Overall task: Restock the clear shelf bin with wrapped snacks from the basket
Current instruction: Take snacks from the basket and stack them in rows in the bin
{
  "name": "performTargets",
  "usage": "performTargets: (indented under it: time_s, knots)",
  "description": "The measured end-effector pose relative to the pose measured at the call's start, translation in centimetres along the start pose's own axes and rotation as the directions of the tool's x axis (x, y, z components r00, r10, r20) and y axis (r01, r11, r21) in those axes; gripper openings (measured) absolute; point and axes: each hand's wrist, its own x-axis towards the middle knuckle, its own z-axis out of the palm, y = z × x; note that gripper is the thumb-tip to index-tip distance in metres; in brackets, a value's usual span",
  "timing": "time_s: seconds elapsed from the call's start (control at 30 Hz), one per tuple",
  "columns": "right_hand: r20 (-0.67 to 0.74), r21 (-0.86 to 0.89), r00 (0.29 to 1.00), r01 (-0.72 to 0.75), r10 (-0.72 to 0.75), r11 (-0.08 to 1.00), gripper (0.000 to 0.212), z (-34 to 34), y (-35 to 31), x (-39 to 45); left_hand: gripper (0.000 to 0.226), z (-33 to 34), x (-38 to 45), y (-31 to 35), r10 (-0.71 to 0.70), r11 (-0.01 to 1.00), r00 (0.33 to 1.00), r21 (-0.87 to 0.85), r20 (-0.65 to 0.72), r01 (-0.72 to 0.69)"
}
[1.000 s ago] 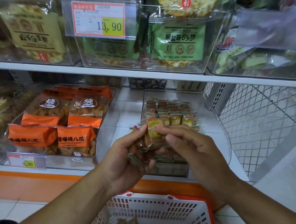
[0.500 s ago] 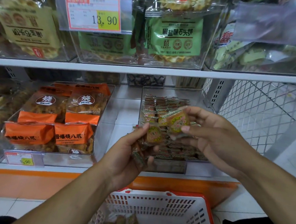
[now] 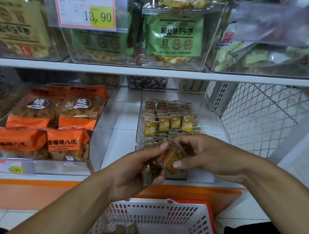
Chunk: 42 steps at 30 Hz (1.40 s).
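Observation:
A clear shelf bin (image 3: pixel 210 109) on the lower shelf holds rows of small wrapped snacks (image 3: pixel 167 123) with yellow-green labels. In front of the bin's near edge, my left hand (image 3: pixel 134 171) grips a small bunch of wrapped snacks (image 3: pixel 148 172). My right hand (image 3: pixel 207 155) pinches one wrapped snack (image 3: pixel 171 159) at the top of that bunch, between thumb and fingers. Below my arms stands a white basket (image 3: pixel 186 217) with a red rim, and a few wrapped snacks (image 3: pixel 121 231) lie at its bottom.
A clear bin of orange snack bags (image 3: pixel 42 125) stands to the left on the same shelf. The upper shelf (image 3: pixel 152 71) carries clear bins of green and tan packets and a 13.90 price tag (image 3: pixel 86 9). A white wire mesh panel (image 3: pixel 257 118) closes the right side.
My right hand, which carried one snack up over the bin half a second ago, has come back down to the bunch in my left hand and now pinches another snack there.

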Motion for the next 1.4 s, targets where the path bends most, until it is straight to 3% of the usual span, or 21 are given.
performTargets:
  time_s: [0.1,0.17,0.23,0.3,0.47,0.67,0.87,1.03,1.13,1.2,1.3,1.33,1.4]
  knots:
    - [-0.133,-0.047,0.990,0.033,-0.039,0.998,0.042,-1.5,0.1,1.0,0.034,0.2,1.0,-0.1,0.033,0.998,0.989,-0.053,-0.144,-0.041]
    - [-0.285,-0.244,0.955,0.017,-0.089,0.970,0.039,-3.0,0.3,2.1,0.040,0.2,1.5,-0.1,0.062,0.996,0.970,-0.054,-0.235,-0.077]
    - [-0.411,-0.494,0.902,-0.097,-0.134,0.864,0.036,-4.3,0.9,3.7,0.051,0.4,1.8,-0.2,0.069,0.993,0.955,-0.075,-0.287,-0.094]
    - [-0.460,-0.618,0.873,-0.185,-0.161,0.764,0.040,-4.7,1.6,5.8,0.050,0.5,2.0,-0.3,0.065,0.992,0.945,-0.086,-0.321,-0.097]
    - [-0.482,-0.615,0.853,-0.165,-0.201,0.771,0.048,-4.2,3.0,11.1,0.015,0.3,2.1,-0.6,0.052,0.992,0.944,-0.094,-0.324,-0.087]
    - [-0.546,-0.682,0.782,-0.208,-0.299,0.701,0.052,-3.8,4.7,13.1,0.015,0.3,1.8,-0.4,0.033,0.997,0.951,-0.057,-0.309,-0.053]
    - [-0.591,-0.615,0.756,-0.194,-0.283,0.764,0.046,-3.0,5.4,13.9,0.011,0.4,1.6,-0.4,0.029,0.996,0.957,-0.072,-0.289,-0.052]
    - [-0.575,-0.593,0.767,-0.153,-0.283,0.790,0.043,-2.8,5.7,14.4,0.012,0.2,1.6,-0.5,0.045,0.996,0.958,-0.065,-0.283,-0.066]
    - [-0.576,-0.591,0.778,-0.185,-0.250,0.785,0.047,-2.8,5.2,13.8,0.036,0.1,1.5,-0.3,0.055,0.990,0.954,-0.109,-0.293,-0.091]
    - [-0.573,-0.653,0.757,-0.190,-0.314,0.734,0.049,-2.8,4.1,12.6,0.056,0.1,1.3,0.1,0.056,0.982,0.963,-0.157,-0.265,-0.101]
    - [-0.486,-0.690,0.740,0.002,-0.465,0.724,0.026,-1.9,1.7,9.7,0.070,0.0,0.7,0.6,0.051,0.969,0.987,-0.231,-0.153,-0.086]
    - [-0.422,-0.631,0.781,0.112,-0.460,0.768,0.020,-1.4,1.0,8.5,0.072,-0.1,0.5,0.8,0.055,0.965,0.992,-0.250,-0.115,-0.082]
    - [-0.216,-0.463,0.896,0.256,-0.388,0.848,0.028,-0.1,0.0,6.1,0.074,-0.1,0.2,0.9,0.062,0.961,0.997,-0.267,-0.048,-0.073]
